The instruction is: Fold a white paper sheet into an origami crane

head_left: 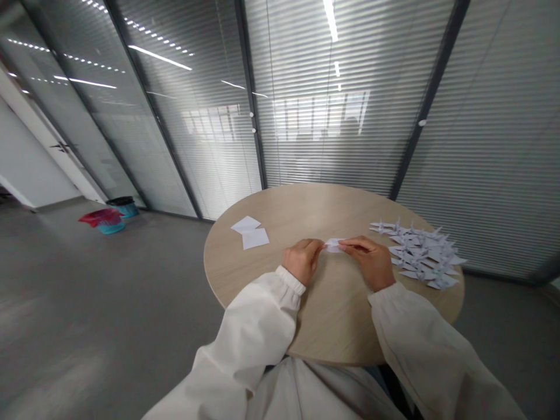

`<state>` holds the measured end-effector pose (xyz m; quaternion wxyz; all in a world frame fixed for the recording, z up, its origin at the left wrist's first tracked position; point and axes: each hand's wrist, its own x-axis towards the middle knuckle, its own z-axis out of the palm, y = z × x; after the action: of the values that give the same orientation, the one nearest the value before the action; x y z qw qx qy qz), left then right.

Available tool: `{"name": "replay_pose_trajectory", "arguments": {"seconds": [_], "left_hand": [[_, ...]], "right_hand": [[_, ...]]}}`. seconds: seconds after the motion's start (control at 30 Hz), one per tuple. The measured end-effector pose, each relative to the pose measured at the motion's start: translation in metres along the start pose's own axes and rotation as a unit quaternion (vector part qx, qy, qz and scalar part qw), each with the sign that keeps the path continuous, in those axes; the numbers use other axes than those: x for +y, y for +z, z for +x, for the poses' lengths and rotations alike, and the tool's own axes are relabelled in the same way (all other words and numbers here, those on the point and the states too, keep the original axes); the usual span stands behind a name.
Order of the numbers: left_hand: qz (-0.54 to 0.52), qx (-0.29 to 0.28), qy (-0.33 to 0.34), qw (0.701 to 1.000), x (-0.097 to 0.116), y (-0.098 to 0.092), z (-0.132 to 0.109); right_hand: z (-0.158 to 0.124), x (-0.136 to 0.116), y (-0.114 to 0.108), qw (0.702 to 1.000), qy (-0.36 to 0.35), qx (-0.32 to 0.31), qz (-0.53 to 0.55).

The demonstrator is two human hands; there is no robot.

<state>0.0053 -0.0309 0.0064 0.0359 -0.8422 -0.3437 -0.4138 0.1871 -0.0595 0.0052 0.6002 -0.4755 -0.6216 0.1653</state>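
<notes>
A small white folded paper (pixel 333 245), judged light and crease-prone, is pinched at its nine and three o'clock ends by the left hand (pixel 301 260) and right hand (pixel 371 260).

round wooden table (pixel 332 315) | two blank paper squares (pixel 250 232) at its left | folded cranes (pixel 420 254) heaped right | bins (pixel 114 217) on floor by glass wall (pixel 306 116)

No legible text, labels or numbers anywhere; paper sheets (pixel 250 231) on counter (pixel 332 315) appear blank, though the view is small.
</notes>
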Motion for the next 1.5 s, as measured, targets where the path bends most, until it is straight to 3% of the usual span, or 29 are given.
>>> {"name": "replay_pose_trajectory", "arguments": {"seconds": [0.23,0.43,1.17,1.33,1.5], "left_hand": [[-0.044,-0.023,-0.001,0.999,-0.002,0.002,0.000],[-0.062,-0.042,0.002,0.997,0.000,0.004,0.002],[-0.183,-0.080,-0.056,0.978,0.007,0.004,0.005],[-0.246,-0.103,-0.098,0.959,0.008,0.009,0.005],[-0.250,-0.083,-0.112,0.958,0.004,0.013,0.006]], "right_hand": [[0.001,0.001,0.002,0.996,-0.071,-0.001,-0.054],[-0.001,-0.005,0.002,0.993,-0.089,-0.048,-0.067],[-0.004,-0.006,0.006,0.991,-0.027,-0.105,-0.077],[-0.003,0.000,0.006,0.994,0.001,-0.090,-0.063],[-0.003,0.002,0.007,0.995,-0.014,-0.079,-0.063]]}}
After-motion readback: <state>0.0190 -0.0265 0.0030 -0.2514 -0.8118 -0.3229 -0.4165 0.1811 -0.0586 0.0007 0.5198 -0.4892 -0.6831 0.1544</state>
